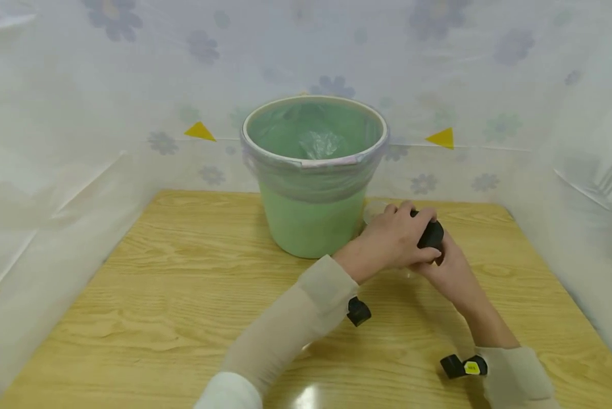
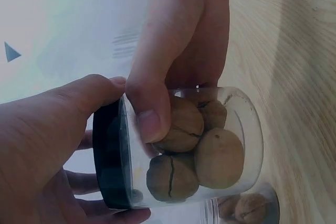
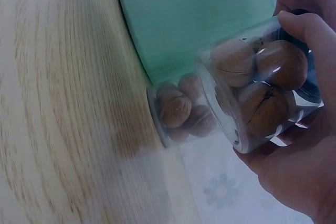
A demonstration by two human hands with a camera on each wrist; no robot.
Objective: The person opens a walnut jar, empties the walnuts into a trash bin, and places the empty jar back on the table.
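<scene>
green bin (image 1: pixel 313 218) lined with clear bag, stands at back of wooden table (image 1: pixel 183 295) | left hand (image 1: pixel 392 238) curled round black lid (image 1: pixel 431 233) of clear jar (image 2: pixel 210 145) of walnuts (image 2: pixel 220 157) | right hand (image 1: pixel 451 272) wraps jar body from below, thumb on glass | jar held above table, just right of bin, second walnut jar (image 3: pixel 178 111) beside bin
</scene>
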